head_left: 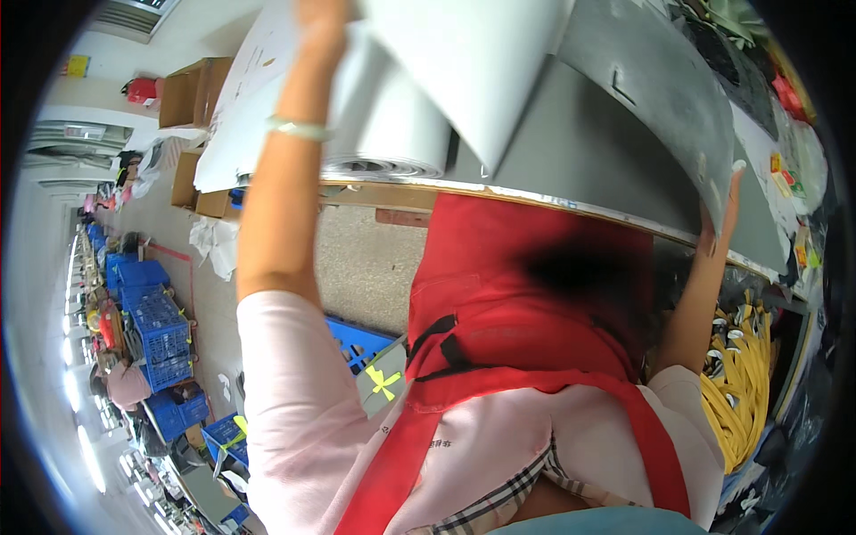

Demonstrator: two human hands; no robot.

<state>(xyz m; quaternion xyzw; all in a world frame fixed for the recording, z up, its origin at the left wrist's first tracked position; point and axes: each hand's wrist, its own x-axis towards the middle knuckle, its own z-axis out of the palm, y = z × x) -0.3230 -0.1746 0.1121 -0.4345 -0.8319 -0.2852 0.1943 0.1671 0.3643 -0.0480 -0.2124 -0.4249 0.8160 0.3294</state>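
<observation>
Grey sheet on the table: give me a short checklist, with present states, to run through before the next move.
1. Right hand grips the grey sheet at its edge: ok.
2. Left hand on the lifted sheet: cannot tell, mostly cut off at the top.
3. Roll rests on the table: ok.
4. Sheet lies flat: not ok, it curls upward.
5. Yellow straps kept off the sheet: ok.

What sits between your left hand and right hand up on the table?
In the head view, between the left hand and right hand lie a grey material roll and the lifted grey sheet that the right hand grips.
</observation>
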